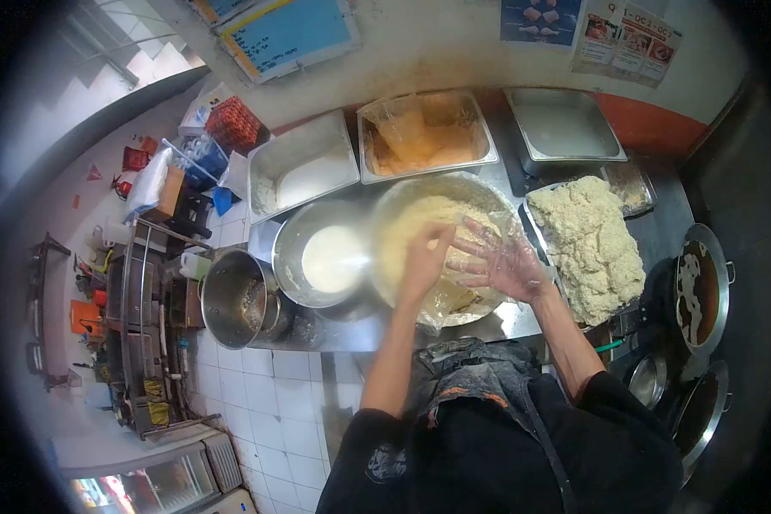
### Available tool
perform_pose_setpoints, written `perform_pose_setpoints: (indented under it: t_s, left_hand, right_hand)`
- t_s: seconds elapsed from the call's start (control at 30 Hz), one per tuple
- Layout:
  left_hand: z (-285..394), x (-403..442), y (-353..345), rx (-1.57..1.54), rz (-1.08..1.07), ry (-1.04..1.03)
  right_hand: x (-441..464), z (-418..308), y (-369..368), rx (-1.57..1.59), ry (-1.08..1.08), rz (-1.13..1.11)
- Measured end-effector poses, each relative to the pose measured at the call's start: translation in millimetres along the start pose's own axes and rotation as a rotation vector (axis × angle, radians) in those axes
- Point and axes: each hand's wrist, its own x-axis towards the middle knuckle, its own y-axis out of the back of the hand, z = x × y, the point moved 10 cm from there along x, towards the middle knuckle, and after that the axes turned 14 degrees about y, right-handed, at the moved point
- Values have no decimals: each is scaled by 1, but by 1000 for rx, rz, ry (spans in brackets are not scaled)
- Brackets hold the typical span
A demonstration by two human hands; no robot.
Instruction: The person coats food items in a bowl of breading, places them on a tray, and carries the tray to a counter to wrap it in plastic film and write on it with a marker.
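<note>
The white paper poster with food photos [627, 43] carries an orange-brown heading reading "QC 2"; handwriting on the blue, yellow-edged rectangular board [293, 39] is illegible.

This is a commercial kitchen rather than a home one. A steel table [343, 334] bears a large bowl [481, 192] of pale powder, with deep pans [574, 159] lined up along its far side and a big pot [217, 283] at its left end. Two wide woks [716, 304] of dark liquid stand at right. Posters [630, 41] with food pictures hang on the far wall [437, 51]; white tiles [257, 415] cover the floor, and a lit fridge [141, 481] stands near left.
</note>
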Motion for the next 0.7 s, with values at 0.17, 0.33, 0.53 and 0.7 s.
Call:
perform_pose_setpoints:
  t_s: [0.17,0.33,0.53,0.7]
  left_hand:
    - [2,-4,-3,102,12,110]
    - [-9,1,8,153,118,120]
    - [20,7,19,128,172,-44]
    - [12,8,-20,8,-199,99]
  right_hand:
    - [-3,2,8,-28,-12,73]
    - [-5,1,11,-10,-20,107]
    - [-13,-1,17,-110,-80,97]
    - [-12,11,15,-41,-119,24]
